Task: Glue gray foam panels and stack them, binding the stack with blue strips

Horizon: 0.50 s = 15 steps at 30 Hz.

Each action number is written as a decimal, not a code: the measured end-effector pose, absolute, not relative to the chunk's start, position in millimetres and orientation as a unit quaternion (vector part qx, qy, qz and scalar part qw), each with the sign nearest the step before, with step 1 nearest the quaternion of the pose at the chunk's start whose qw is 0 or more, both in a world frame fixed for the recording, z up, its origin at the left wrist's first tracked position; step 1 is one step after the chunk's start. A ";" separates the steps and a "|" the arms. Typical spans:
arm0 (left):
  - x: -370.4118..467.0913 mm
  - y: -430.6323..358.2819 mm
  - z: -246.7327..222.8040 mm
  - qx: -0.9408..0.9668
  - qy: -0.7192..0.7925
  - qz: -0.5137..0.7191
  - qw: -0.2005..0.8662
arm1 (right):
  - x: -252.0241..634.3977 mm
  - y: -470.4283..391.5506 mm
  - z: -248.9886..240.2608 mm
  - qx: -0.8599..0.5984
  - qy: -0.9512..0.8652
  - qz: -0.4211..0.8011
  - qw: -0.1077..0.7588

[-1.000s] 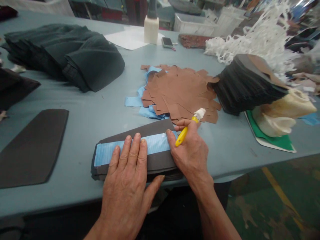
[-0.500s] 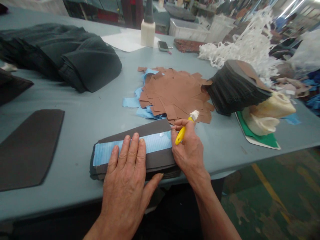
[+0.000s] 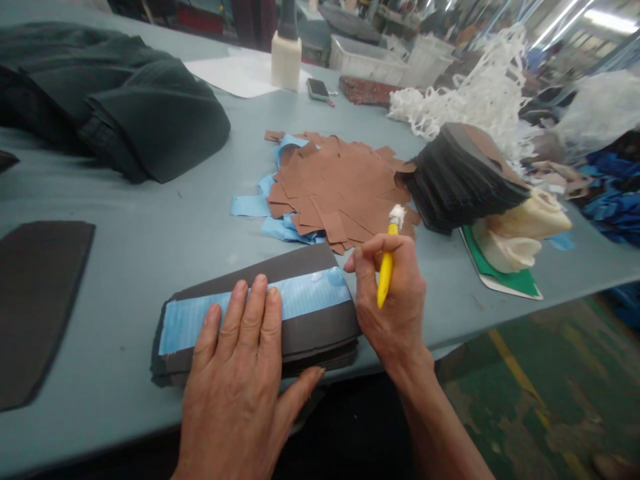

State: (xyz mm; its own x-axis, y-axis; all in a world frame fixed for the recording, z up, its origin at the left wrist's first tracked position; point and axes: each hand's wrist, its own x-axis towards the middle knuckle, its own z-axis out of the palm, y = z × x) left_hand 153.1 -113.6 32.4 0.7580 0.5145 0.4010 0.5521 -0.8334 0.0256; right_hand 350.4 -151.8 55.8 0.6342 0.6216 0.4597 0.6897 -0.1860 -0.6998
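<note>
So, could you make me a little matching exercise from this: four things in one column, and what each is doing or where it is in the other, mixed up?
Things
1. Left hand
2. Yellow brush
3. Brown pieces
4. Cream container

Place or state
A. Held in the right hand
B. Standing upright by the white paper
C. Lying across the blue strip
D. Spread in a loose, overlapping heap

Right pairs: 1-C, 2-A, 3-D, 4-B
</note>
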 end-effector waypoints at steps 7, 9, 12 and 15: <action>149.4 -113.6 29.7 -0.940 -0.277 -0.197 0.014 | 352.3 -149.3 62.1 -0.770 -0.404 -0.034 0.492; 149.9 -113.7 28.9 -0.939 -0.283 -0.193 0.011 | 351.1 -146.4 65.2 -0.776 -0.416 -0.012 0.474; 149.9 -114.2 29.2 -0.940 -0.287 -0.185 0.009 | 348.7 -133.4 71.5 -0.778 -0.457 -0.016 0.431; 150.5 -114.8 30.6 -0.941 -0.284 -0.184 0.014 | 343.7 -111.4 77.9 -0.758 -0.527 -0.038 0.381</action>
